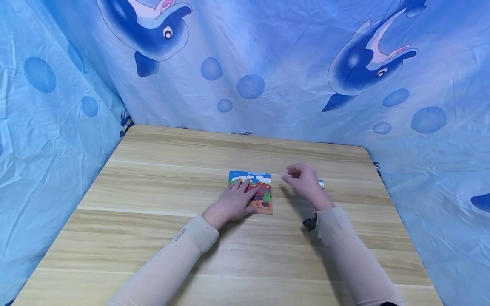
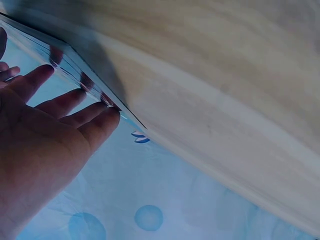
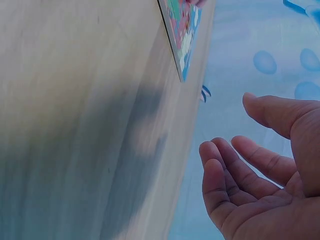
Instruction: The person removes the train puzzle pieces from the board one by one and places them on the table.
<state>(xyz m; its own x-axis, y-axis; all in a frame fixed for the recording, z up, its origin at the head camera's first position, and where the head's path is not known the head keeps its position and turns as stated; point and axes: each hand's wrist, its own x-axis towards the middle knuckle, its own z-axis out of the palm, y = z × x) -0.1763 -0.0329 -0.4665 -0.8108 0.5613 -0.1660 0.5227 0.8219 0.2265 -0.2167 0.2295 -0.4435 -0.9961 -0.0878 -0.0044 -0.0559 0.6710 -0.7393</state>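
A small rectangular picture board (image 1: 264, 206) lies flat on the table, printed with blue sky, white clouds, something red and a green plant. Its thin edge shows in the left wrist view, and a corner of the printed board (image 3: 186, 47) in the right wrist view. My left hand (image 1: 234, 201) rests on it with fingers spread, covering its lower left part. To the right of the board, my right hand (image 1: 305, 182) is raised above the table, fingers loosely bent and nothing between them. Behind that hand, a second blue and white printed piece (image 1: 321, 183) is mostly hidden.
Both lie on a wood-grain table (image 1: 153, 246). Blue cloth (image 1: 275, 114) printed with dolphins and bubbles hangs behind the table and along its sides. A dark strap (image 1: 310, 223) sits at my right wrist.
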